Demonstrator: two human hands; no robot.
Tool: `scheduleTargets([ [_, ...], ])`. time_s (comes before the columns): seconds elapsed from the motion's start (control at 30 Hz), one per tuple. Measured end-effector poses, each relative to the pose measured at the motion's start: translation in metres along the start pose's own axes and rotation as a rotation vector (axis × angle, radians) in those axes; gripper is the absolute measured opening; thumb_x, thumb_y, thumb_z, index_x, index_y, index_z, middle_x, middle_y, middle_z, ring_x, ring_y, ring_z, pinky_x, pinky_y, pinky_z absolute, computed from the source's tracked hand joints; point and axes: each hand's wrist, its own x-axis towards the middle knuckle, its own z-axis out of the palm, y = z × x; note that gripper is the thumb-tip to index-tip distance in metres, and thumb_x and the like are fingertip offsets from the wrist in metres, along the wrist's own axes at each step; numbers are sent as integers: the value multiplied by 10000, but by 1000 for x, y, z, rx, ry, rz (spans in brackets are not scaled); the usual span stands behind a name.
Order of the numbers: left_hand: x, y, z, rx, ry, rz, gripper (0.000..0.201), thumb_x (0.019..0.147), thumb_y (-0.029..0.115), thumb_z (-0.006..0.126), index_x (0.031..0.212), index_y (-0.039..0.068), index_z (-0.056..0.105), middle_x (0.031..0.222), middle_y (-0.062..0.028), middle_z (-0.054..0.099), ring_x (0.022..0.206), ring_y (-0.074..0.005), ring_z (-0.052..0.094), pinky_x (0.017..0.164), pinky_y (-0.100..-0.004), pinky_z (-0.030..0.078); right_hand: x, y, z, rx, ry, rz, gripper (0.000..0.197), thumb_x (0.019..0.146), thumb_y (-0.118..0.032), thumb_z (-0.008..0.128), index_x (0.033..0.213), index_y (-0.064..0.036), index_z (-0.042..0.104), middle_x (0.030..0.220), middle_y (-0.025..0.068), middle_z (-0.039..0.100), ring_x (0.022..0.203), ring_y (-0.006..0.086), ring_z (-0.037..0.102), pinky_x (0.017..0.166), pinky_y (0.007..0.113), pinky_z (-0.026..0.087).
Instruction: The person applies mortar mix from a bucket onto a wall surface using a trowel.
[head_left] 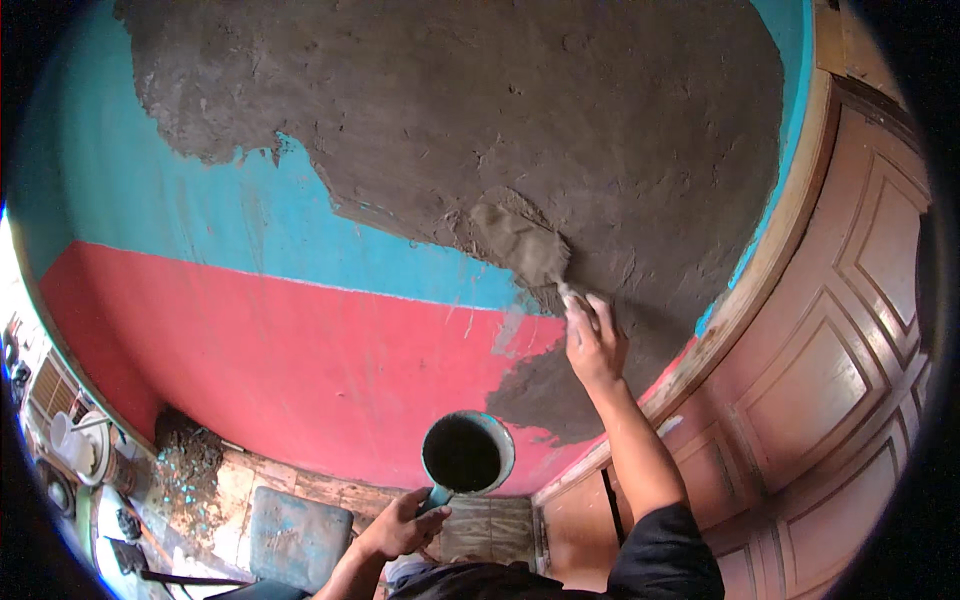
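Observation:
My right hand [597, 340] is closed around the handle of a trowel [540, 252]. Its blade lies against the wall and looks smeared with wet grey-brown mortar. Dark plaster [480, 90] covers much of the upper wall. Beside it the blue paint [270, 220] and the red paint [270, 330] below are bare, apart from a plaster patch under my right hand. Down low, my left hand [400, 527] grips the handle of a dipper [507, 450], held upright a little out from the wall. Inside it is something dark that I cannot make out.
A brown panelled wooden door [810, 370] and its frame [740, 310] stand close on the right. A worn blue-grey stool seat [298, 535] is at lower left. Rubble [190, 465] lies by the wall's foot, near a white container [75, 440] and other clutter.

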Motion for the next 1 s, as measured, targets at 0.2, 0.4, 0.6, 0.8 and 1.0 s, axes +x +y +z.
scheduleTargets([
  [0.2, -9, -1, -1, 28, 42, 2, 242, 1003, 258, 671, 1028, 52, 547, 698, 25, 517, 591, -65, 466, 499, -258, 372, -57, 13, -34, -8, 37, 183, 296, 886, -3, 703, 1175, -61, 680, 1108, 136, 690, 998, 355, 667, 820, 439, 557],
  [0.4, 6, -8, -12, 59, 25, -11, 229, 1010, 251, 659, 1027, 54, 544, 701, 25, 517, 588, -72, 473, 493, -265, 377, -30, -38, -18, 108, 96, 59, 336, 906, -38, 701, 1235, -82, 647, 1146, 103, 695, 1020, 331, 668, 862, 424, 556],
  [0.6, 6, 13, -15, 85, -50, -19, 205, 1016, 243, 649, 1048, 68, 547, 703, 33, 504, 566, -74, 462, 486, -268, 372, -5, -48, 14, 27, -14, 177, 403, 875, -26, 701, 1262, -124, 647, 1123, 109, 693, 1029, 334, 665, 813, 424, 572],
  [0.8, -1, 19, -42, 103, -54, -34, 212, 1013, 256, 650, 999, 73, 545, 666, 25, 508, 523, -63, 472, 458, -252, 369, -63, -26, -3, -32, 159, 339, 394, 899, 2, 684, 1279, -92, 641, 1080, 130, 682, 1012, 353, 647, 869, 447, 534],
  [1.0, 14, 11, -84, 184, -41, -58, 194, 1007, 240, 648, 966, 71, 562, 674, 22, 532, 532, -71, 507, 454, -259, 390, -35, -86, 11, 65, 212, 352, 395, 880, -7, 705, 1262, -82, 642, 1086, 130, 671, 1017, 341, 647, 866, 419, 541],
])
